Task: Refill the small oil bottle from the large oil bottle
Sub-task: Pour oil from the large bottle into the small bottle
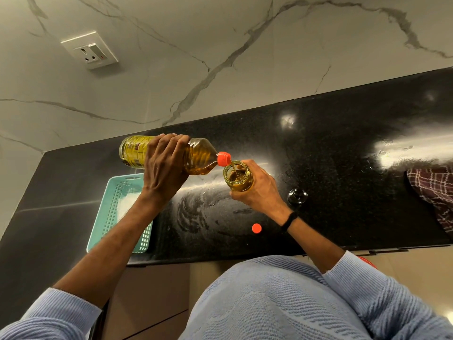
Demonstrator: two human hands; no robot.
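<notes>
- Wall socket [89,50]: mounted on the marble wall, upper left, well apart from the work area.
- Basket [106,214]: teal, lattice-walled, standing on the black surface [343,143] at its left end, partly hidden by the left forearm.
- Large oil bottle [198,155]: held above the surface, tipped nearly horizontal, base to the left, orange neck to the right and slightly down.
- Left hand [164,165]: grips the body of the large oil bottle from above, fingers curled over it.
- Stream of oil [234,170]: a thin line running from the orange neck into the open mouth just below it.
- Small oil bottle [237,176]: upright, uncapped, partly filled, directly under the neck of the large oil bottle. It cannot be told whether its base touches the surface.
- Right hand [259,190]: wraps around the side of the small oil bottle, fingers and thumb curled round it.
- Orange cap [256,228]: lying on the surface near the front edge, below the right hand.
- Black stopper [297,195]: on the surface just to the right of the right wrist.
- Checked cloth [434,190]: at the far right end of the surface.
</notes>
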